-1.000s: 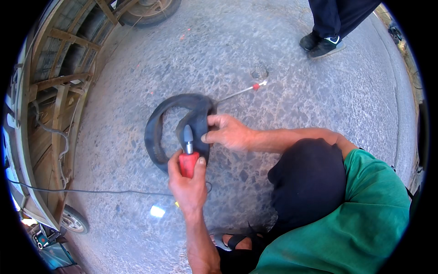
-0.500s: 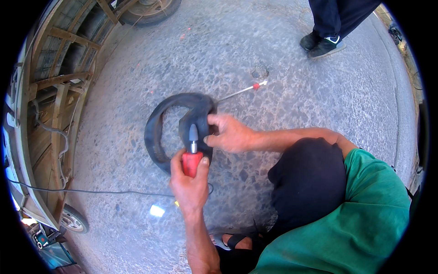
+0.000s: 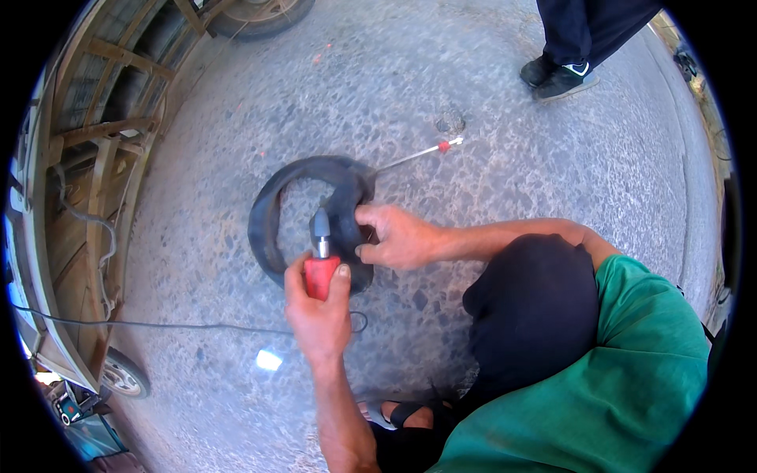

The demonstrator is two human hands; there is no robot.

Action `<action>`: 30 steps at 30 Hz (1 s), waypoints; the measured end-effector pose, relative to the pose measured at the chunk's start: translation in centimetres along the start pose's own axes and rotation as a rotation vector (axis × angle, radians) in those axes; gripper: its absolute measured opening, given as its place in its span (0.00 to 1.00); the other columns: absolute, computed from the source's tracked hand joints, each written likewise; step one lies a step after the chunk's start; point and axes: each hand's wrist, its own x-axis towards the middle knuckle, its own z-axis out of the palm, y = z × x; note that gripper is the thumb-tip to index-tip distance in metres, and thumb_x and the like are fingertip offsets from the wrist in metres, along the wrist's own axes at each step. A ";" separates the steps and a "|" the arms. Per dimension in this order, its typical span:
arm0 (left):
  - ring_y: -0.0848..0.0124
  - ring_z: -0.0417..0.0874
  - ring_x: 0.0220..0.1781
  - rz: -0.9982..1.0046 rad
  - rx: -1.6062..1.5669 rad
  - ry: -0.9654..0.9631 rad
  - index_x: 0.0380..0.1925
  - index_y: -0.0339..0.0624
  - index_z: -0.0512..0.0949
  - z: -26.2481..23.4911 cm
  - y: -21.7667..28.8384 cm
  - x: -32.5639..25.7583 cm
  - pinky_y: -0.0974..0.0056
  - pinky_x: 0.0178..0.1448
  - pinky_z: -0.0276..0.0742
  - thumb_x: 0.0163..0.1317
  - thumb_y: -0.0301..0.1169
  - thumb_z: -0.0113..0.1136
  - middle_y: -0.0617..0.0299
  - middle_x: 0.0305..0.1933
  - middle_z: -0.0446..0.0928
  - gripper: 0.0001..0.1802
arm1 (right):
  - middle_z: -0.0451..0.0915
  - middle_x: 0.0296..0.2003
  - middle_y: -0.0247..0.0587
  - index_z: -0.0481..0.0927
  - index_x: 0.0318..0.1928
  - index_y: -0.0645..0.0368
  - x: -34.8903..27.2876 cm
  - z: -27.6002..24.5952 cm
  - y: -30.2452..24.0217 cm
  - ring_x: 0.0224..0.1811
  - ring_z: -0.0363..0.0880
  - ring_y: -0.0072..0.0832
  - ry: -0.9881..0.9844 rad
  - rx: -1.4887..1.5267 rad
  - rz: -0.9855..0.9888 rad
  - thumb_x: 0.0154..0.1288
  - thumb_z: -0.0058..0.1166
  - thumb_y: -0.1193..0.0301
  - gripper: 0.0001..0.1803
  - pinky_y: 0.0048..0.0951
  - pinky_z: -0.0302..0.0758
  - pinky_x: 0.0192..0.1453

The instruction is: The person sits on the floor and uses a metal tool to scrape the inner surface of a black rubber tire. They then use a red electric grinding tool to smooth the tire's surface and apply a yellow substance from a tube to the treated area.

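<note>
My left hand (image 3: pixel 319 322) is closed around the red body of a rotary die grinder (image 3: pixel 322 276). Its grey cone-shaped grinding bit (image 3: pixel 322 223) points away from me, over the inner side of a black rubber inner tube (image 3: pixel 272 191). Whether the bit touches the rubber I cannot tell. The tube lies on the ground in a loop, its right part flattened and raised. With thumb and fingers my right hand (image 3: pixel 400 236) grips the tube's right edge. From behind the tube a thin metal rod (image 3: pixel 414 159) with a red collar extends to the far right.
A dark cord (image 3: pixel 181 325) crosses the rough stony ground toward the left. Wooden framing (image 3: pixel 98 173) with wheels stands along the left side. Another person's dark shoes (image 3: pixel 561 80) are at the far right. My bent knee (image 3: pixel 532 303) is close to my right forearm.
My left hand has moved slightly left with the die grinder, and the bit has shifted off the flattened rubber toward the loop's opening. My right hand stays nearly in place on the tube.
</note>
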 end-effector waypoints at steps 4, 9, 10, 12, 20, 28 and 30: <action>0.61 0.82 0.50 -0.100 -0.048 0.003 0.59 0.33 0.75 -1.0 1.0 0.2 0.57 0.58 0.77 0.62 0.34 0.72 0.48 0.51 0.80 0.28 | 0.86 0.44 0.50 0.78 0.54 0.69 0.1 0.1 0.4 0.46 0.85 0.31 0.036 0.133 0.018 0.58 0.59 0.76 0.22 0.33 0.80 0.51; 0.61 0.83 0.50 -0.067 0.048 -0.031 0.60 0.33 0.76 -0.7 0.6 0.0 0.57 0.58 0.78 0.61 0.34 0.72 0.47 0.50 0.82 0.29 | 0.86 0.48 0.46 0.77 0.57 0.68 0.2 -0.1 0.5 0.48 0.84 0.29 0.013 0.201 0.060 0.58 0.58 0.78 0.24 0.31 0.80 0.53; 0.60 0.83 0.50 -0.078 0.077 -0.025 0.59 0.34 0.76 -0.8 0.6 0.0 0.57 0.58 0.78 0.61 0.33 0.72 0.47 0.50 0.82 0.29 | 0.85 0.48 0.44 0.76 0.58 0.67 0.2 0.0 0.5 0.50 0.83 0.28 0.004 0.223 0.057 0.59 0.58 0.78 0.24 0.31 0.79 0.54; 0.59 0.84 0.51 -0.101 0.099 -0.027 0.59 0.34 0.76 -0.4 0.5 -0.1 0.56 0.58 0.78 0.61 0.33 0.72 0.46 0.50 0.83 0.28 | 0.83 0.50 0.41 0.75 0.60 0.67 0.2 -0.4 -0.1 0.52 0.80 0.24 -0.006 0.232 0.066 0.61 0.58 0.80 0.25 0.30 0.78 0.57; 0.58 0.85 0.48 -0.073 0.114 -0.029 0.59 0.35 0.77 0.0 0.3 -0.1 0.56 0.57 0.79 0.60 0.35 0.73 0.46 0.47 0.84 0.29 | 0.85 0.50 0.45 0.77 0.57 0.68 0.2 0.1 0.6 0.52 0.82 0.26 0.001 0.280 0.039 0.57 0.56 0.81 0.25 0.30 0.79 0.56; 0.59 0.84 0.47 -0.077 0.061 -0.013 0.58 0.33 0.76 -0.6 0.3 0.1 0.56 0.56 0.78 0.60 0.34 0.73 0.46 0.47 0.83 0.28 | 0.85 0.49 0.44 0.77 0.57 0.67 0.1 0.0 0.2 0.52 0.82 0.26 0.005 0.283 0.021 0.57 0.57 0.81 0.25 0.30 0.79 0.56; 0.59 0.83 0.47 -0.079 0.048 -0.012 0.58 0.33 0.76 -0.8 0.4 0.0 0.56 0.56 0.78 0.60 0.34 0.73 0.46 0.47 0.83 0.28 | 0.85 0.49 0.44 0.77 0.58 0.67 0.1 -0.3 0.1 0.53 0.83 0.26 0.026 0.267 0.029 0.57 0.57 0.80 0.25 0.30 0.79 0.56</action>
